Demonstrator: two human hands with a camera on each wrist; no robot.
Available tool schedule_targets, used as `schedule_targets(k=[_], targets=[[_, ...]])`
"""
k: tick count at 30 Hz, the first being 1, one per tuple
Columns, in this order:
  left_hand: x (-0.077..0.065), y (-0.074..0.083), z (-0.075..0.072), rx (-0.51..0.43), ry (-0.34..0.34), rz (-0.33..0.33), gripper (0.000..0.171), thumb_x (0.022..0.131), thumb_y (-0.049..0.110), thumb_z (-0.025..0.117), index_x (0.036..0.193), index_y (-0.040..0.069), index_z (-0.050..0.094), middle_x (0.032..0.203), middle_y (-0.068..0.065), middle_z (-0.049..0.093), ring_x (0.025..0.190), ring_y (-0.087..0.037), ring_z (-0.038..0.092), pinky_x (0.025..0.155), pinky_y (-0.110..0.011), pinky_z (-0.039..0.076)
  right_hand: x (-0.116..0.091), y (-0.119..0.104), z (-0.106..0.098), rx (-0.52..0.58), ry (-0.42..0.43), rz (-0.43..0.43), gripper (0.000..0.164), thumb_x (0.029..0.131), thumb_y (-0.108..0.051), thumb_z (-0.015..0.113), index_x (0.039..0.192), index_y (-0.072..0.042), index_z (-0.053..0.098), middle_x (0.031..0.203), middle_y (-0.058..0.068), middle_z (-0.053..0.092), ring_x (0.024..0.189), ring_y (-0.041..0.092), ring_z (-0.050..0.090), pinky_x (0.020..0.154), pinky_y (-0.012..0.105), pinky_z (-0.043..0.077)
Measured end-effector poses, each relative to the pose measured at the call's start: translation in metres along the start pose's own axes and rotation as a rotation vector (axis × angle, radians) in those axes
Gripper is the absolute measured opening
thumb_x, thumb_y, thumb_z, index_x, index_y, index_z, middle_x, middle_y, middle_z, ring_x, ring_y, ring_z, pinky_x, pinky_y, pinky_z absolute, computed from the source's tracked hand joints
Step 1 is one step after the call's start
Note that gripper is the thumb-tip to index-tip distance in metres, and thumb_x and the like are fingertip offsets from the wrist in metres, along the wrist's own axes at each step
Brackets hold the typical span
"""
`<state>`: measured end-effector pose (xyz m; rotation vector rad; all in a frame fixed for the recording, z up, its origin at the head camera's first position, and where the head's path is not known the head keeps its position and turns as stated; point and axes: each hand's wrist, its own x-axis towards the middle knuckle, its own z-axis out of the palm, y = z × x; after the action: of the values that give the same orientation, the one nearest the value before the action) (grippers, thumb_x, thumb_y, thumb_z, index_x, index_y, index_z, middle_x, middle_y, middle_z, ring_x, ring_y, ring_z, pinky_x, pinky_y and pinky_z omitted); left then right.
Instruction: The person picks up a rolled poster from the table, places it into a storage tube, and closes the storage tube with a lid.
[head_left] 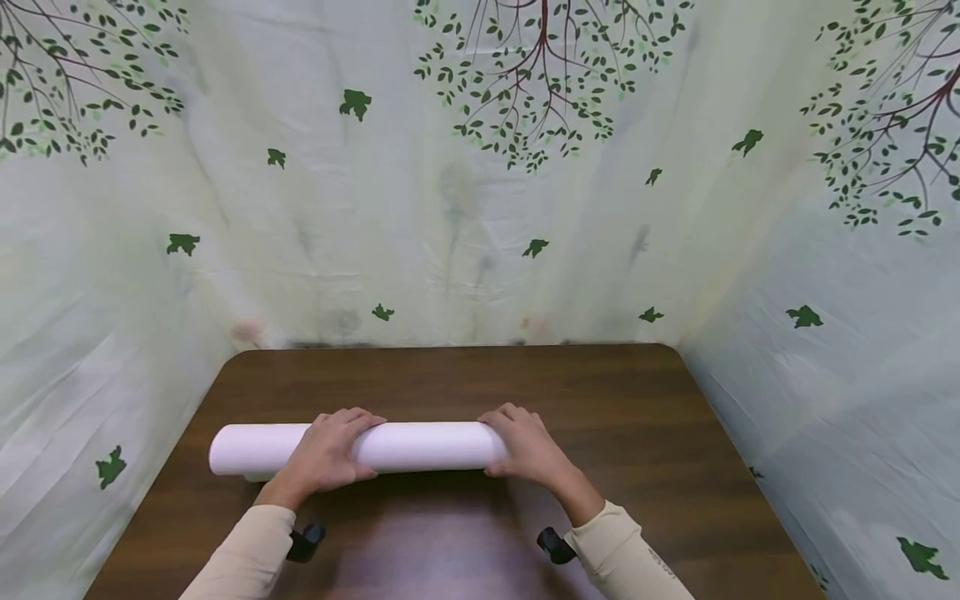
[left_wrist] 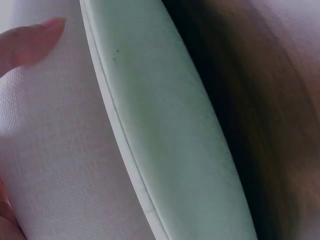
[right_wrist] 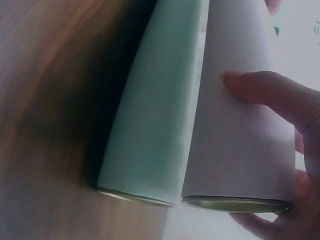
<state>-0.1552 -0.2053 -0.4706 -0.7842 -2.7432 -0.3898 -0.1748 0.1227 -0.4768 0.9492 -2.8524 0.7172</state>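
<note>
A long white roll (head_left: 427, 447) lies crosswise over the wooden table, its left end sticking out past my left hand. My left hand (head_left: 330, 450) grips it left of the middle, fingers over the top and thumb on the near side. Near the right end, my right hand (head_left: 527, 446) holds it the same way. Both wrist views show a finely textured white surface beside a smooth pale green one (right_wrist: 152, 100); whether that is a second roll or part of the same one, I cannot tell. The right wrist view shows the roll's rimmed end (right_wrist: 237, 204).
The brown table (head_left: 585, 383) has rounded far corners and a pale reflection in front of the roll. Whitish sheeting (head_left: 450, 217) printed with branches and green leaves hangs behind and on both sides. Dark bands (head_left: 557, 546) sit at each wrist.
</note>
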Motion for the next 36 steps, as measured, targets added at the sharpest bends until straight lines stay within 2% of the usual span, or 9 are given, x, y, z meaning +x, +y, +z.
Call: schedule_targets(k=[6, 14, 26, 36], targets=[[-0.010, -0.002, 0.006, -0.007, 0.026, -0.031, 0.062, 0.054, 0.031, 0.090, 0.109, 0.013, 0.069, 0.102, 0.001, 0.065, 0.094, -0.023, 0.062, 0.074, -0.043, 0.044, -0.001, 0.000, 0.008, 0.004, 0.037, -0.062, 0.064, 0.064, -0.026, 0.088, 0.121, -0.012, 0.063, 0.111, 0.006, 0.059, 0.102, 0.026, 0.053, 0.088, 0.045, 0.037], [-0.017, -0.001, 0.013, -0.041, 0.021, -0.029, 0.063, 0.051, 0.030, 0.090, 0.107, 0.013, 0.069, 0.099, 0.004, 0.064, 0.092, -0.019, 0.062, 0.073, -0.040, 0.043, -0.008, 0.004, 0.019, 0.021, 0.038, -0.085, 0.063, 0.063, -0.026, 0.089, 0.120, -0.012, 0.064, 0.108, 0.005, 0.057, 0.099, 0.024, 0.051, 0.083, 0.041, 0.037], [-0.032, 0.003, 0.027, -0.018, -0.006, -0.069, 0.063, 0.051, 0.030, 0.091, 0.108, 0.013, 0.070, 0.101, 0.000, 0.066, 0.098, -0.022, 0.059, 0.083, -0.045, 0.043, -0.019, 0.004, 0.041, 0.012, 0.103, -0.104, 0.060, 0.059, -0.026, 0.089, 0.113, -0.014, 0.066, 0.107, 0.003, 0.057, 0.102, 0.023, 0.052, 0.086, 0.043, 0.037], [-0.051, 0.005, 0.045, 0.003, 0.037, -0.031, 0.066, 0.048, 0.031, 0.091, 0.107, 0.012, 0.070, 0.099, 0.002, 0.066, 0.092, -0.021, 0.057, 0.077, -0.045, 0.045, -0.030, 0.004, 0.062, 0.034, 0.102, -0.088, 0.062, 0.056, -0.025, 0.090, 0.112, -0.014, 0.066, 0.106, 0.001, 0.054, 0.101, 0.020, 0.049, 0.090, 0.042, 0.036]])
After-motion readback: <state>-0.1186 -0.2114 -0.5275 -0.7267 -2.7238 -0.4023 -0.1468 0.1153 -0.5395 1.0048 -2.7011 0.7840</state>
